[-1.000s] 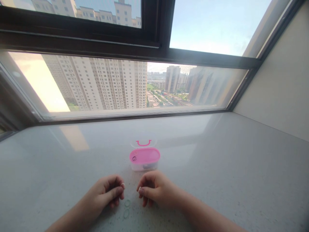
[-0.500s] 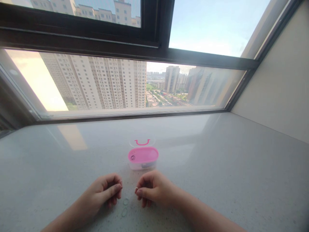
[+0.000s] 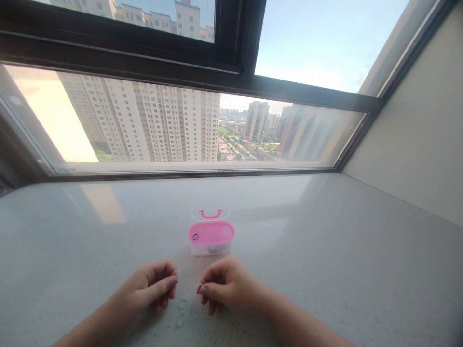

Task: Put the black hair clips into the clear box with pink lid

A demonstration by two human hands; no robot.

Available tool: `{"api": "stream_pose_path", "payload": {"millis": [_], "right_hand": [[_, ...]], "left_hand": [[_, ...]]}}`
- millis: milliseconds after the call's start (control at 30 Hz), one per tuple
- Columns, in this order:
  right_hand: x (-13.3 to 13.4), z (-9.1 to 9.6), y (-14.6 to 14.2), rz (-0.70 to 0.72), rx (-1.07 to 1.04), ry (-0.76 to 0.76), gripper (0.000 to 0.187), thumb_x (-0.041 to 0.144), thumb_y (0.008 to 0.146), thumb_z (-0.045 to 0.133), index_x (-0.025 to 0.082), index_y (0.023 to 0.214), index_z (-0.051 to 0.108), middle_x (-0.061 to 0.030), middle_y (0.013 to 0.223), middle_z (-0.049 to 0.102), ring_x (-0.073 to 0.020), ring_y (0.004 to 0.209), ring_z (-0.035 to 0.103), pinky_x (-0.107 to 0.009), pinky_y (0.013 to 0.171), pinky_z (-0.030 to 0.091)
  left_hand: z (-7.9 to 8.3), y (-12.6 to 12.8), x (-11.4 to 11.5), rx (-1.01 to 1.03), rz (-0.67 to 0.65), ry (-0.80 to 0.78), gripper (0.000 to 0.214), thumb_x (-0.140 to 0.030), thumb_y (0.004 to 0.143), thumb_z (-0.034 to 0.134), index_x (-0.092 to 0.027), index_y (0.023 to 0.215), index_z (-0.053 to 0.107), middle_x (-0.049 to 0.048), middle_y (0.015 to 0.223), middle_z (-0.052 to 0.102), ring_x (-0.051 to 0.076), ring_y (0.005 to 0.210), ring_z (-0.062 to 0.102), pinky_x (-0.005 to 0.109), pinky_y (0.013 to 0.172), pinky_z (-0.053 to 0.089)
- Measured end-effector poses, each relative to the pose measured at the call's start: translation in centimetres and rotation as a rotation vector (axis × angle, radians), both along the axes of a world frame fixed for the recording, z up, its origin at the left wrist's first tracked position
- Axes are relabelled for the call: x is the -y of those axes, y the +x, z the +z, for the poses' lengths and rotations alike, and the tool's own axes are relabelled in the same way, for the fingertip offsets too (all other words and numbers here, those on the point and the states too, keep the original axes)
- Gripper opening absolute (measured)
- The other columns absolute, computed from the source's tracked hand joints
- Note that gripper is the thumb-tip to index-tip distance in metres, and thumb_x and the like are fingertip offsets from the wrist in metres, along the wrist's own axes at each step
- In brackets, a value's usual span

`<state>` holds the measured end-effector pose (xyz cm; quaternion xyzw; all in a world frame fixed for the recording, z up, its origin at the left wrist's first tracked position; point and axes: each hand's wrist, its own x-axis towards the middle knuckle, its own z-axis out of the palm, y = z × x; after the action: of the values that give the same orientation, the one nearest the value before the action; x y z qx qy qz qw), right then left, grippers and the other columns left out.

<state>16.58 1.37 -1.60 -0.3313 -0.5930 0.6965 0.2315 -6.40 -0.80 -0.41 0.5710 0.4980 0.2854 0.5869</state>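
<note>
My left hand [image 3: 154, 286] is closed in a pinch, with a small pale bit showing at the thumb and index fingertips. Opposite it, a short gap away, my right hand [image 3: 226, 286] pinches a small white ring-like band [image 3: 199, 286], mostly covered by the fingers. On the counter between and just below the hands lie two pale green rings, an upper ring [image 3: 182, 304] and a lower ring [image 3: 180, 320]. Just beyond the hands stands a small oval container with a pink top [image 3: 213, 232] and clear sides; a dark ring [image 3: 196, 236] rests at its left end.
Behind the container lies a clear lid with a pink handle [image 3: 211, 214]. The speckled pale countertop [image 3: 325, 260] runs back to a dark-framed window [image 3: 181, 174]. A plain wall [image 3: 415, 144] rises at the right.
The view has shifted slightly, so the container, rings and hands all appear a little further left. Both hands keep their pinches, still apart from each other.
</note>
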Motion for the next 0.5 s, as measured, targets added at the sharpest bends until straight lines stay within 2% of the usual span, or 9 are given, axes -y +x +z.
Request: {"api": "stream_pose_path", "payload": {"millis": [167,500], "right_hand": [[0.03,-0.07,-0.05,-0.003,0.016,0.006,0.033,0.042,0.072,0.068,0.01,0.078,0.063,-0.0028,0.066,0.062,-0.0077,0.047,0.056,-0.017,0.042,0.039],[0.11,0.16,-0.11,-0.004,0.015,-0.013,0.034,0.044,0.071,0.066,0.01,0.077,0.063,-0.0029,0.066,0.061,-0.008,0.047,0.055,-0.017,0.042,0.038]], "left_hand": [[-0.24,-0.18,0.06,-0.028,-0.03,0.022,0.031,-0.046,0.079,0.06,-0.016,0.075,0.054,-0.002,0.063,0.059,0.011,0.052,0.051,0.019,0.049,0.038],[-0.08,-0.05,0.1,-0.046,-0.063,0.026,0.032,-0.046,0.079,0.06,-0.016,0.075,0.053,-0.0036,0.063,0.054,0.01,0.053,0.049,0.02,0.051,0.038]]}}
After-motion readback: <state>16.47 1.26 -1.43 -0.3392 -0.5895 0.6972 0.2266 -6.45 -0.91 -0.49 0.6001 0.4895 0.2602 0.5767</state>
